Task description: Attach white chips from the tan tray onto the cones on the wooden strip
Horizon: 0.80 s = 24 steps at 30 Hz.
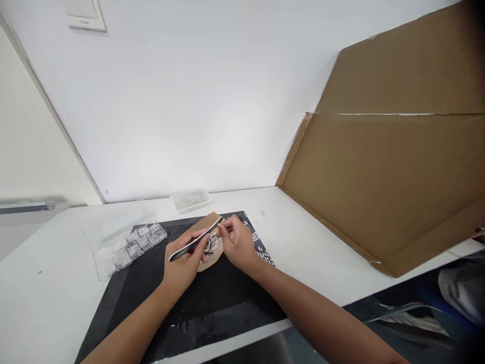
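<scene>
My left hand (185, 255) is closed around a long, slim black-and-white stick (191, 244), which slants up to the right. Its far end reaches the fingertips of my right hand (238, 241). Those fingers are pinched together; whatever lies between them is too small or hidden to make out. Beneath both hands is a tan sheet (207, 221), bearing a heap of small white and dark pieces (212, 244). My fingers cover part of that heap. The sheet rests on a black mat (212, 288).
At the left stands a clear compartment box (129, 247) with its lid up, holding pale pieces. A small translucent tray (190, 200) sits by the wall. Small white tiles (265, 254) lie at the mat's right edge. A large brown cardboard box (379, 187) fills the right side.
</scene>
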### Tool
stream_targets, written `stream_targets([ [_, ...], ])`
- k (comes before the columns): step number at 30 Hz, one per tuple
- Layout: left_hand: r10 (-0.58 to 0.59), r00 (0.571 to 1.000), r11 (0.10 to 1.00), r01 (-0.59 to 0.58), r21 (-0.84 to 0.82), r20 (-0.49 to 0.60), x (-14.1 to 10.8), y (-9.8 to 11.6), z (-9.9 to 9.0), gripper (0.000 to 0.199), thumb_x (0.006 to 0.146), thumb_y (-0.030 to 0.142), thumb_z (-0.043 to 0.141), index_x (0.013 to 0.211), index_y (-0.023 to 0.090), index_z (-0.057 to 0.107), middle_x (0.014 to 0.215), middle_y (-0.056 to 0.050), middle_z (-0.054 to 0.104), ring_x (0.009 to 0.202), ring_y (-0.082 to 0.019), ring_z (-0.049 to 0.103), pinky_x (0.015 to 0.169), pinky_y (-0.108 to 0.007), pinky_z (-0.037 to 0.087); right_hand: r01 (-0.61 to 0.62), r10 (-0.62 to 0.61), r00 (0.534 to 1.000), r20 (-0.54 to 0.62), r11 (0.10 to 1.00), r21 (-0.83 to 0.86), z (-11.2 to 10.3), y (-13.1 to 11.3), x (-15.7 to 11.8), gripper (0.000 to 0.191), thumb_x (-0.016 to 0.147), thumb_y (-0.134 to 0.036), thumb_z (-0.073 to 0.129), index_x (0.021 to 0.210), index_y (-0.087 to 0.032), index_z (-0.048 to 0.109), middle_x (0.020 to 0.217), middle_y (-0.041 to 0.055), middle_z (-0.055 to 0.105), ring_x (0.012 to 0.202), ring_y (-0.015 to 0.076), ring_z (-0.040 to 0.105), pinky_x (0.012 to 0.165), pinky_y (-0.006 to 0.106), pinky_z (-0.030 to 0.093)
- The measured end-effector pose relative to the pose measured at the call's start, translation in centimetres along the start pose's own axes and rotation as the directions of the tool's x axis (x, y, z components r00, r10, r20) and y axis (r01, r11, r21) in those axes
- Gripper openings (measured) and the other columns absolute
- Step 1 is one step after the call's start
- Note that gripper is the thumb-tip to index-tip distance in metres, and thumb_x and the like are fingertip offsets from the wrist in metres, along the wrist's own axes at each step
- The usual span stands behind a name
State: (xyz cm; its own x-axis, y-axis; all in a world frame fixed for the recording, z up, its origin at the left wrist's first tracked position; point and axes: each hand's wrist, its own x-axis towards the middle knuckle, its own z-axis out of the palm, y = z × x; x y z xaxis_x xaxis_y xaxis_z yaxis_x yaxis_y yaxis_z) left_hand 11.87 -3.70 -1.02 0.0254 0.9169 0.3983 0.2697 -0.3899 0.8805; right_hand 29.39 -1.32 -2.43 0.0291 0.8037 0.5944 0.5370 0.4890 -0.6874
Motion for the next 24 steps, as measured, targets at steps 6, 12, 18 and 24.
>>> stream_targets([
  [6, -0.023, 1.0, 1.0, 0.023, -0.014, -0.002, 0.1, 0.5, 0.0, 0.027, 0.092, 0.042, 0.072, 0.108, 0.022, 0.08, 0.055, 0.003, 0.069, 0.051, -0.015, 0.067, 0.056, -0.022, 0.053, 0.016, -0.016, 1.0, -0.003, 1.0, -0.021, 0.0, -0.3, 0.0, 0.021, 0.103, -0.036, 0.055, 0.085, -0.026, 0.055, 0.078, 0.0004, 0.073, 0.073, 0.0207, 0.069, 0.075, 0.035, 0.048],
  [12, 0.009, 1.0, 1.0, -0.009, 0.019, 0.009, -0.1, 0.1, 0.0, 0.024, 0.094, 0.04, 0.07, 0.109, 0.024, 0.08, 0.057, 0.004, 0.07, 0.055, -0.014, 0.068, 0.061, -0.022, 0.053, -0.025, 0.023, 0.999, -0.049, 0.999, -0.034, -0.7, 0.9, 0.8, 0.021, 0.105, -0.038, 0.052, 0.088, -0.025, 0.054, 0.079, 0.0008, 0.074, 0.071, 0.021, 0.068, 0.069, 0.034, 0.046],
  [18, -0.011, 1.0, 1.0, 0.011, 0.011, 0.002, 0.0, 0.3, -0.1, 0.026, 0.094, 0.042, 0.071, 0.108, 0.022, 0.08, 0.055, 0.004, 0.069, 0.051, -0.014, 0.067, 0.055, -0.022, 0.051, 0.041, -0.041, 0.999, 0.006, 0.998, -0.047, -0.2, -0.2, 0.1, 0.023, 0.103, -0.033, 0.056, 0.082, -0.025, 0.055, 0.077, 0.0, 0.072, 0.076, 0.0209, 0.067, 0.082, 0.036, 0.046],
  [24, 0.038, 0.999, 0.999, -0.038, 0.022, 0.019, -0.1, -0.1, -0.1, 0.025, 0.096, 0.038, 0.069, 0.114, 0.023, 0.079, 0.054, 0.005, 0.068, 0.053, -0.012, 0.066, 0.063, -0.022, 0.052, 0.005, -0.007, 0.999, -0.032, 0.997, -0.072, -1.1, 0.5, 0.9, 0.025, 0.105, -0.036, 0.051, 0.083, -0.025, 0.055, 0.078, 0.0017, 0.071, 0.074, 0.0216, 0.064, 0.076, 0.035, 0.045],
])
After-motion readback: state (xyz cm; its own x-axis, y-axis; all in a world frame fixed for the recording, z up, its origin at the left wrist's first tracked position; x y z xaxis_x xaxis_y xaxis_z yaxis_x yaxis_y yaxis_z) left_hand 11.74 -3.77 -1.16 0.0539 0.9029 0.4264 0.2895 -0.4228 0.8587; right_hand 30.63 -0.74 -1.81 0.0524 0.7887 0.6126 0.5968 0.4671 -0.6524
